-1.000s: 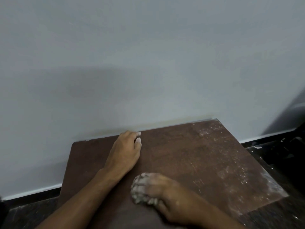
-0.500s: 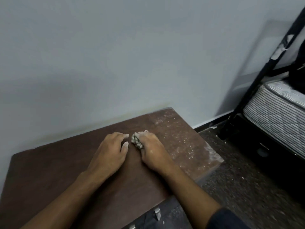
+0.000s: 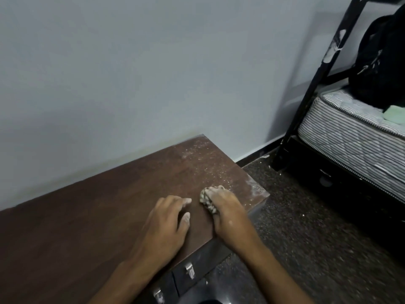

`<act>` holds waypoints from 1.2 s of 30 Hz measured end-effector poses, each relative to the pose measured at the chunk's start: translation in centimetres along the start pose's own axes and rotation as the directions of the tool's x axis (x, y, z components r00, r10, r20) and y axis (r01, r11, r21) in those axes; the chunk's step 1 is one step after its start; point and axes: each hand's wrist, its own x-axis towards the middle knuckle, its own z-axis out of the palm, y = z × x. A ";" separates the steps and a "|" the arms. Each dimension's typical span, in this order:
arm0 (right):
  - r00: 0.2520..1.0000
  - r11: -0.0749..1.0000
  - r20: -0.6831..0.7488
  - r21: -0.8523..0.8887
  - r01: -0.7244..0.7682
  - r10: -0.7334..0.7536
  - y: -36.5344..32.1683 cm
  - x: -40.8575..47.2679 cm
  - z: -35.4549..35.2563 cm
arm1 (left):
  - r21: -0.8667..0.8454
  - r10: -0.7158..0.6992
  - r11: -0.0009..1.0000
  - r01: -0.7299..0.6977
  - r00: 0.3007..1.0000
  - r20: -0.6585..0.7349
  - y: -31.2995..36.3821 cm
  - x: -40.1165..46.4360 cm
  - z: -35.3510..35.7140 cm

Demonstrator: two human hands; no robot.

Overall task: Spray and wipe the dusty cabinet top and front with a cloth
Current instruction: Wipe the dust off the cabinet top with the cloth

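Note:
The dark brown cabinet top [image 3: 92,211] stands against the pale wall, with white dust speckling its right end [image 3: 210,163]. My right hand [image 3: 228,213] grips a small bunched patterned cloth [image 3: 207,200] and presses it on the top near the front right corner. Beside it on the left, my left hand [image 3: 166,224] rests flat on the wood, fingers straight and dusty at the tips. The cabinet front [image 3: 197,268] shows below, with two metal handles. No spray bottle is in view.
A black metal bed frame [image 3: 311,88] with a striped mattress [image 3: 355,137] stands at the right, carrying a black backpack [image 3: 381,62] and a green item [image 3: 394,114]. Speckled dark floor [image 3: 306,238] lies between cabinet and bed.
My right hand has carried the cloth rightward over the top toward the dusty front right corner. My left hand stays flat beside it. The view has swung right, bringing the bed into sight.

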 end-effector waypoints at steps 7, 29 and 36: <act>0.977 0.972 -0.014 0.097 0.214 -0.214 -2.4 -3.7 -0.4 | -0.007 0.035 0.999 -0.035 0.999 0.006 2.3 0.7 1.2; 0.957 0.977 -0.225 -0.071 -0.201 0.180 7.4 3.0 -4.2 | 0.053 0.060 0.997 -0.062 0.997 0.050 5.3 4.4 4.4; 0.987 0.991 -0.140 -0.103 -0.089 0.074 8.0 3.7 -3.1 | 0.088 0.075 0.993 -0.080 0.995 0.064 4.6 5.2 4.4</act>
